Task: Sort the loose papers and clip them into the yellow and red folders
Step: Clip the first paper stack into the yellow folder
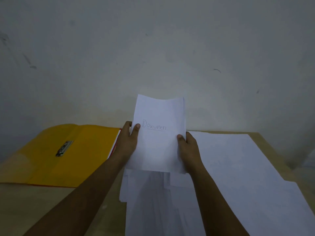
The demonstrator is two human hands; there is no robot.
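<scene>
Both hands hold up a small stack of white papers (158,143) above the table; its top sheet reads "Dokumen". My left hand (129,140) grips the stack's left edge, thumb on the front. My right hand (187,147) grips the right edge the same way. The yellow folder (71,160) lies open on the left with a metal clip (64,148) at its middle. A thin red edge of the red folder (114,147) shows under the yellow one's right side.
More loose white sheets (238,176) cover the wooden table (56,210) at the centre and right, under and beyond my hands. A grey-white wall (153,48) stands right behind the table.
</scene>
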